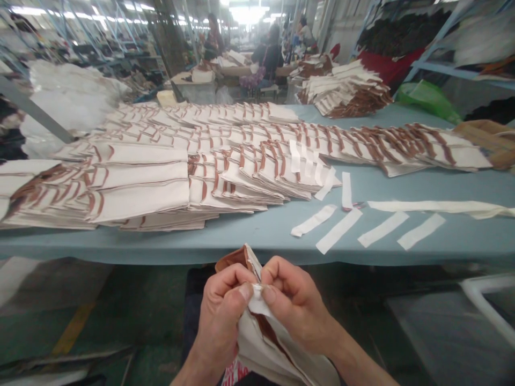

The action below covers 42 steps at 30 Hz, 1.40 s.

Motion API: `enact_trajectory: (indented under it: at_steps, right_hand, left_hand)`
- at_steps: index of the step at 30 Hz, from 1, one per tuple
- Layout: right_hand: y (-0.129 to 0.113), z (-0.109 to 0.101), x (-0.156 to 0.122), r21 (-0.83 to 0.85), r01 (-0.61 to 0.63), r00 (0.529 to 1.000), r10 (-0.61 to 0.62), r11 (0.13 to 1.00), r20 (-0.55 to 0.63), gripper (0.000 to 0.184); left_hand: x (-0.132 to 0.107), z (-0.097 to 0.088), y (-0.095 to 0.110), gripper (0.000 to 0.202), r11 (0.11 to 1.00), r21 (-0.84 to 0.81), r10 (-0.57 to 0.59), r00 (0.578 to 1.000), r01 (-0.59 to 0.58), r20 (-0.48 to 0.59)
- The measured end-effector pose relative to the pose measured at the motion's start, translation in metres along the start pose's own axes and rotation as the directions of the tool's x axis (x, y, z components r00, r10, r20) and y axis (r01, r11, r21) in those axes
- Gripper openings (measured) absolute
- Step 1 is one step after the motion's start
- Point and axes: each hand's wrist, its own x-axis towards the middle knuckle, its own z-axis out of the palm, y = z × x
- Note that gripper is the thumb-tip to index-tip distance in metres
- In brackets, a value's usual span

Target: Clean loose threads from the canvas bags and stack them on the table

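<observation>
Below the table's front edge, both my hands pinch a cream fabric piece with brown trim [257,343]. My left hand [221,311] grips it from the left, thumb pressed on a small white folded tab. My right hand [295,303] is closed on the same tab from the right. The piece's brown-edged corner [237,258] sticks up above my fingers. The rest of it hangs down between my wrists.
A light blue table [257,236] carries long overlapping rows of cream pieces with brown trim [153,177]. Several loose white strips [338,230] and a long white band [438,206] lie near the front right. Another stack [346,91] sits at the back. People work far behind.
</observation>
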Motion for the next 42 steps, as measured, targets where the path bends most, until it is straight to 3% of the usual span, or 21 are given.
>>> enact_trajectory:
  at_steps: [4, 12, 14, 17, 21, 25, 29, 31, 35, 38, 42]
  right_hand:
    - [0.011, 0.009, -0.001, 0.257, -0.039, 0.999, 0.043, 0.966, -0.010, 0.045]
    - [0.022, 0.014, 0.001, 0.402, 0.001, 0.998, 0.025, 0.916, -0.060, 0.046]
    - [0.024, 0.014, 0.003, 0.384, 0.040, 0.995, 0.000, 0.922, -0.101, 0.044]
    - [0.027, 0.009, 0.004, 0.327, 0.075, 0.991, -0.032, 0.942, -0.133, 0.043]
    - [0.028, -0.006, 0.001, 0.256, 0.037, 0.997, -0.018, 0.966, -0.076, 0.042]
    - [0.022, -0.024, -0.002, 0.045, 0.038, 0.999, -0.038, 0.998, -0.001, 0.051]
    - [0.007, -0.032, 0.004, -0.225, 0.231, 0.973, -0.217, 0.947, 0.083, 0.058]
    - [0.002, -0.034, 0.008, -0.256, 0.298, 0.954, -0.278, 0.920, 0.111, 0.058]
    - [-0.002, -0.034, 0.013, -0.164, 0.192, 0.971, -0.163, 0.968, 0.174, 0.058]
    - [-0.003, -0.029, 0.013, -0.162, 0.132, 0.984, -0.110, 0.978, 0.137, 0.054]
    - [-0.004, -0.019, 0.014, -0.121, 0.046, 0.997, -0.038, 0.992, 0.068, 0.049]
  left_hand:
    - [-0.004, 0.003, -0.002, 0.026, 0.994, -0.089, -0.072, 0.996, 0.067, -0.057]
    - [-0.004, 0.013, -0.001, 0.027, 0.986, -0.150, -0.093, 0.986, 0.072, -0.141]
    - [-0.001, 0.013, 0.000, 0.027, 0.992, -0.119, -0.059, 0.985, 0.041, -0.161]
    - [0.003, 0.007, 0.003, 0.028, 1.000, 0.010, 0.002, 0.996, -0.001, -0.093]
    - [0.007, -0.005, 0.011, 0.026, 0.956, 0.284, 0.057, 0.997, -0.069, 0.048]
    - [0.009, -0.007, 0.020, 0.027, 0.887, 0.453, 0.048, 0.993, -0.093, 0.109]
    - [0.011, -0.007, 0.024, 0.032, 0.836, 0.533, 0.053, 0.987, -0.126, 0.150]
    - [0.012, -0.007, 0.025, 0.033, 0.804, 0.578, 0.049, 0.983, -0.144, 0.178]
    - [0.010, -0.009, 0.024, 0.035, 0.762, 0.624, 0.080, 0.981, -0.176, 0.178]
    - [0.009, -0.011, 0.023, 0.034, 0.750, 0.639, 0.082, 0.982, -0.173, 0.170]
    - [0.010, -0.015, 0.022, 0.036, 0.826, 0.552, 0.037, 0.988, -0.114, 0.148]
